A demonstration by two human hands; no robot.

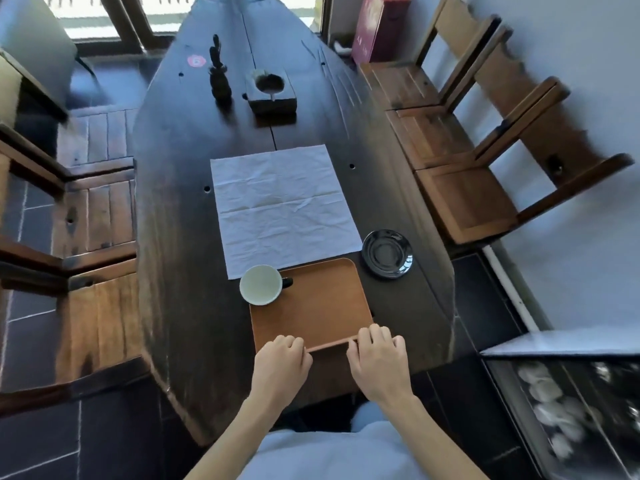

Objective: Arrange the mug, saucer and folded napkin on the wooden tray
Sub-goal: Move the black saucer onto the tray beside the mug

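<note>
A bare wooden tray (318,306) lies on the dark table near its front end. My left hand (282,360) grips the tray's near edge at the left corner, and my right hand (377,355) grips the same edge at the right. A mug (261,285), pale inside with a dark handle, stands at the tray's far left corner; whether it rests on the tray or beside it is unclear. A white napkin (282,206) lies spread flat, unfolded, beyond the tray. A glossy black saucer (387,253) sits on the table right of the tray.
The long dark wooden table (180,237) narrows toward the far end, where a dark figurine (219,72) and a square wooden ashtray (271,90) stand. Wooden chairs (464,199) line both sides. A glass-topped cabinet (568,407) is at the lower right.
</note>
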